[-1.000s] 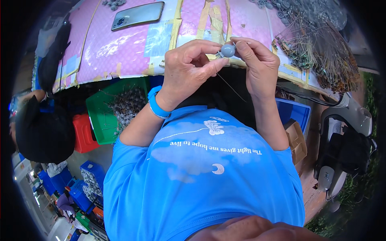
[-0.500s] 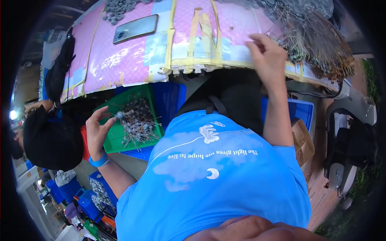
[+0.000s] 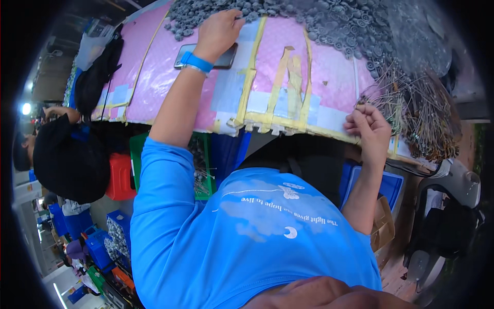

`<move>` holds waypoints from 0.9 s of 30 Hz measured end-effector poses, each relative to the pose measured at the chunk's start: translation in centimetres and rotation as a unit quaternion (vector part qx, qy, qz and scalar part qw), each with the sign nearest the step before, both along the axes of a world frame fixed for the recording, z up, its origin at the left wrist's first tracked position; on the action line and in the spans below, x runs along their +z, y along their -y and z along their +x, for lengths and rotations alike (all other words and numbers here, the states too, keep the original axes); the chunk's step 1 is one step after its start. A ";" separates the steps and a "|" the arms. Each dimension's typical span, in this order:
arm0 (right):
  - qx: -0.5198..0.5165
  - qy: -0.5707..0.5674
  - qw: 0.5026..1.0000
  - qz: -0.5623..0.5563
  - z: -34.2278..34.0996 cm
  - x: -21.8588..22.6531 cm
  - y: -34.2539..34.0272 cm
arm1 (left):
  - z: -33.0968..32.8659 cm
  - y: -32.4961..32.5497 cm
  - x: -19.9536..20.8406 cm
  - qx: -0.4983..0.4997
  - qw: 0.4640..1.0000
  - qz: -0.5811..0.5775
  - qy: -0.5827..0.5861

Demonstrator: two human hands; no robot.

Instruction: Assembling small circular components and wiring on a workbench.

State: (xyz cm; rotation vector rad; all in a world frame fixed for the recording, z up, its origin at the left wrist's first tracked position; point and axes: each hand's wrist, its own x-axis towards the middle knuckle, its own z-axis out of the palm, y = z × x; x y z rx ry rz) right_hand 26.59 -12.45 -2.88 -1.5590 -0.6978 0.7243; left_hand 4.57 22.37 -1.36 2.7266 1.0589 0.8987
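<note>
Showing well to the left of the phone [image 3: 226, 56] is another person's bare forearm [image 3: 66, 112], beside a large black bulk. A pale plastic bag [image 3: 92, 49] is nearer, though also left of the phone. A red container [image 3: 121, 177] stands lower than the phone, to its left and on the person's side. Right beside it, also on that side of the phone, a green crate [image 3: 136, 150] shows partly behind the left sleeve, with wired grey pieces [image 3: 199, 154] inside.

The left hand [image 3: 220, 35] reaches over the phone, its wrist covering part of it. Its fingers curl at the edge of the loose grey round parts [image 3: 339, 26], which spread beyond the phone and far to its right; whether it grips one cannot be told. The phone lies on the pink, tape-patched worktop [image 3: 154, 92].

Well to the phone's right, the right hand [image 3: 371, 129] has its thumb and fingers drawn together near the wires; whether it pinches one cannot be told. A blue crate [image 3: 383, 186] sits lower on that side. Farthest right of the phone, a heap of thin wires [image 3: 424, 110] covers the worktop's end.
</note>
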 end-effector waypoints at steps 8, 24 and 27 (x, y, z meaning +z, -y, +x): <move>-0.084 -0.176 0.956 0.218 -0.1 0.5 -0.4 | 3.3 -1.8 -1.5 -0.012 0.989 0.089 -0.120; -0.177 -0.159 0.935 0.263 -1.2 -0.4 2.6 | -1.0 15.8 -0.1 -0.194 0.645 -0.653 0.347; -0.160 -0.103 0.968 0.166 -3.9 -1.6 3.4 | -0.6 17.8 0.6 -0.205 0.645 -0.651 0.343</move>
